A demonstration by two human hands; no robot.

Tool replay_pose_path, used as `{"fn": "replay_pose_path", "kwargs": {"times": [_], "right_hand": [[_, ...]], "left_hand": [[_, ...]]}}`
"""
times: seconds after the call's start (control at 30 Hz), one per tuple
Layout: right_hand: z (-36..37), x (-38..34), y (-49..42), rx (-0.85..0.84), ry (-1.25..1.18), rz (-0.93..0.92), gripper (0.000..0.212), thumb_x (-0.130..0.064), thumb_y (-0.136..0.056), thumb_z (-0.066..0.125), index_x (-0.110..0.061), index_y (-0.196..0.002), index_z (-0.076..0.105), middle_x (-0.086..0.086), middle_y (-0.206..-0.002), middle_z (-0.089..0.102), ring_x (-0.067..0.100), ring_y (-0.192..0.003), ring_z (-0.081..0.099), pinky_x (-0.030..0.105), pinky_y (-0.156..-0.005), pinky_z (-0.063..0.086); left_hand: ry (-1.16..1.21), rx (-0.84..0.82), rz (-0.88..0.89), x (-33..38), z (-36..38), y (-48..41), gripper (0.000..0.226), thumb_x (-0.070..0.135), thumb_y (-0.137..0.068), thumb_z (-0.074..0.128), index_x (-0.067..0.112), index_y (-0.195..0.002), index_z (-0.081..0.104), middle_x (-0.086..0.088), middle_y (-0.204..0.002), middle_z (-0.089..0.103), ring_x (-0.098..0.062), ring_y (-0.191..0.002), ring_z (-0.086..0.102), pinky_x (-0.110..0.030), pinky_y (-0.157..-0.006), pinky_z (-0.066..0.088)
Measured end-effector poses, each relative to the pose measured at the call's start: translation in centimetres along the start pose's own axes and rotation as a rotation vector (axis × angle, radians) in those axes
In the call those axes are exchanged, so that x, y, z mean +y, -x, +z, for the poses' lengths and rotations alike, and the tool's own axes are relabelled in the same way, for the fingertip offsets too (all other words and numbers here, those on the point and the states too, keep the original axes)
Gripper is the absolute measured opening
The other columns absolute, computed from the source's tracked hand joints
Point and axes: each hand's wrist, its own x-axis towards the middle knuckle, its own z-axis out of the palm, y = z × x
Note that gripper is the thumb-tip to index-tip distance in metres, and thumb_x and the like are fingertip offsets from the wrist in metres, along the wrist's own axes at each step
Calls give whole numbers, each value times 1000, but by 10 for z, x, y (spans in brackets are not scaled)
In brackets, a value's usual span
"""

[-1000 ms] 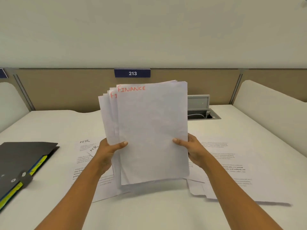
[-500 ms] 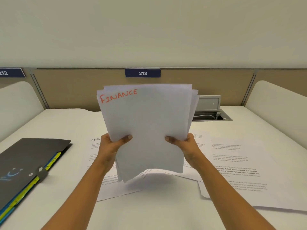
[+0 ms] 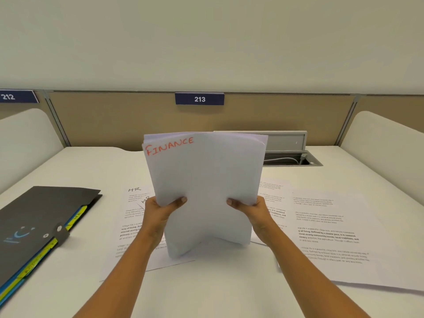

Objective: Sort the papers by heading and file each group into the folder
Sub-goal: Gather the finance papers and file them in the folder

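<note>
Starting at the far left: a blue label reading 212 (image 3: 13, 96) on the tan partition (image 3: 114, 120). Below it, lying flat on the white desk (image 3: 206, 294), a dark grey folder (image 3: 34, 214), shut with a strap and snap (image 3: 60, 230), showing yellow and blue dividers (image 3: 76, 216) along its right-hand edge. Just right of the folder and apart from it, a few printed sheets headed HR (image 3: 134, 226), overlapping one another, flat on the desk, partly hidden by the left forearm.

Grips with the left hand (image 3: 160, 212) the left edge of a stack (image 3: 206, 180) of papers, thumb across the front sheet, the other fingers behind and out of sight. Holds that stack upright over the middle of the desk, FINANCE in red marker at the top left of the front sheet, the sheet edges nearly flush along the top. Bottom edge bowed: both lower corners down at the desk surface, the middle arched up off it. Above and behind the stack, a blue label reading 213 (image 3: 199, 99) on the partition.

Clamps the right edge of the stack with the right hand (image 3: 254, 214), thumb in front, mirroring the left. Hands apart, one on each side of the stack, at about the same height.

Behind the stack's top right corner, an open cable hatch (image 3: 289, 154) set in the desk, lid raised, a white cable inside. Spread to the right of the right forearm, more printed sheets (image 3: 325, 228), flat and overlapping, headings hidden or too small to read.
</note>
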Motion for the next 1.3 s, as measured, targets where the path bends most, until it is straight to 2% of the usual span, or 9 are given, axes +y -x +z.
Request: {"fn": "replay_pose_path", "kwargs": {"times": [0.17,0.37,0.53,0.7,0.77,0.9,0.97,1.07,1.3], "right_hand": [[7,8,4,27,-50,17,26,-18,-55,79,-19,-80,71,-5,-77,74,22,-83,66,37,-78,55],[3,0,-2,29,-50,-23,28,-19,-55,80,-18,-82,72,0,-82,74,22,-82,67,37,-77,56],[-2,-2,-2,29,-53,-10,28,-16,-56,82,-14,-82,71,-2,-76,75,21,-75,70,31,-65,56],[5,-14,-7,21,-37,-57,14,-13,-68,79,-16,-77,69,-4,-71,72,17,-67,68,41,-72,57],[5,-16,-8,21,-46,-65,10,-12,-73,74,-17,-80,68,-3,-73,72,19,-70,68,41,-72,57],[5,-3,-1,41,-7,-21,29,-26,-59,83,-21,-83,68,-3,-79,73,23,-82,67,37,-74,56],[6,7,3,64,11,6,23,-20,-67,81,-23,-85,66,-1,-85,71,27,-92,65,42,-83,54],[7,7,3,69,33,11,17,-15,-75,75,-23,-87,66,3,-91,70,30,-96,63,45,-89,52],[10,11,1,39,59,37,17,-16,-76,73,-24,-89,66,2,-93,70,28,-97,62,42,-88,51]], "left_hand": [[35,56,-26,-8,9,4,19,11,-54,82,15,-70,72,5,-68,73,-11,-62,69,-28,-61,54],[26,10,26,0,8,-2,30,25,-42,82,18,-70,75,6,-72,74,-10,-65,69,-23,-58,56],[-4,30,54,1,1,-1,19,13,-60,76,17,-78,71,7,-73,74,-9,-66,70,-20,-55,54],[-59,60,72,9,8,-8,7,7,-76,70,12,-80,67,10,-66,72,-7,-60,68,-21,-54,55],[-50,66,82,12,9,-9,6,7,-76,69,11,-79,67,9,-65,72,-7,-59,68,-22,-55,56],[-35,35,10,-1,6,-3,11,10,-72,75,12,-80,68,8,-68,73,-9,-63,69,-26,-59,56],[-38,21,-57,-10,4,2,31,22,-55,85,14,-80,70,6,-71,74,-14,-67,69,-29,-66,55],[-48,43,-77,-14,2,4,47,38,-38,81,15,-78,71,4,-73,74,-12,-67,69,-32,-69,54],[-86,72,-100,-16,-2,6,31,29,-56,76,17,-83,69,9,-70,74,-13,-72,68,-27,-65,52]]}}
